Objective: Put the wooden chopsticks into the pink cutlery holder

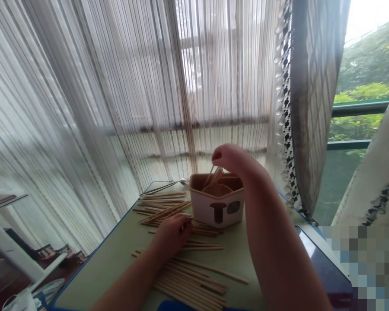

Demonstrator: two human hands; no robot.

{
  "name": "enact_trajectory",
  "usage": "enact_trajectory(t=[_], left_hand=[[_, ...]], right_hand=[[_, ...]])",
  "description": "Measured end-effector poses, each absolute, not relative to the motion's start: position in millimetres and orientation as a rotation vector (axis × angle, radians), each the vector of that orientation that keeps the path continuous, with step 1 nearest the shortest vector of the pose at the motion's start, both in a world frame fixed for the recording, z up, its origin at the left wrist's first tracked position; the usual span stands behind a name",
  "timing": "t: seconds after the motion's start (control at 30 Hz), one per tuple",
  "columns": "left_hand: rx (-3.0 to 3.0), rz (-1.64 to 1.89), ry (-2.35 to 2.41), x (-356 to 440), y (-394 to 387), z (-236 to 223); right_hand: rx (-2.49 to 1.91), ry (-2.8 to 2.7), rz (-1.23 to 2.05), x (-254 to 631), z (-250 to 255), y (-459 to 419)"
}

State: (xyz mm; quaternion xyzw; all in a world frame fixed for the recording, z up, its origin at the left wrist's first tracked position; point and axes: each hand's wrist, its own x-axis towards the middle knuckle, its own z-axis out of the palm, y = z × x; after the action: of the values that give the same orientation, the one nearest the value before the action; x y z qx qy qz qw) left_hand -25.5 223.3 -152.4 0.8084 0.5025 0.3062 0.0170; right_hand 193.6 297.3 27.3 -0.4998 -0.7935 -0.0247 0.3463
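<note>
While I watched from afar through the head camera, two bare hands were over a pale green table (94, 276) with a blue edge. The right hand (225, 156) arched above the box (204, 211), wrist bent downward, its fingers pinching the upper ends of a few thin sticks (216, 176). Those sticks leaned inside the box, their lower ends hidden from me by its wall and a rounded brown rim within.

The box stood upright near the far side of the table. I made out white walls, a brown rim, and on the front a brown T-shaped mark beside a dark grey patch. The right forearm covered its right edge.

The left hand (173, 233) lay lower, in front of the box and to its left, over the loose sticks (191, 287). Its fingers were curled; I could not tell whether they gripped a stick or only rested there. Many sticks were spread from beside the box down to the near edge, mostly side by side, a few crossing.

Behind them lay metal cutlery (162, 188). A dark, glossy slab (324, 263) was on the right, and a blue thing (173, 306) was cut off at the bottom. A striped, sheer curtain (123, 65) hung beyond; right of it I saw trees (369, 65) behind a rail (359, 109).
</note>
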Motion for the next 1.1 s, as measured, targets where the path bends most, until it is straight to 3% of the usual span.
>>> enact_trajectory(t=[0.3,0.73,1.1], left_hand=[[2.587,0.733,1.425,-24,217,-146],[2.648,0.716,1.269,-27,215,-148],[2.614,0.711,1.223,-28,220,-152]], right_hand=[[-1.399,-2.205,0.063,193,24,292],[-1.533,-2.274,-0.146,197,33,279],[-1.499,-2.381,0.123,176,33,260]])
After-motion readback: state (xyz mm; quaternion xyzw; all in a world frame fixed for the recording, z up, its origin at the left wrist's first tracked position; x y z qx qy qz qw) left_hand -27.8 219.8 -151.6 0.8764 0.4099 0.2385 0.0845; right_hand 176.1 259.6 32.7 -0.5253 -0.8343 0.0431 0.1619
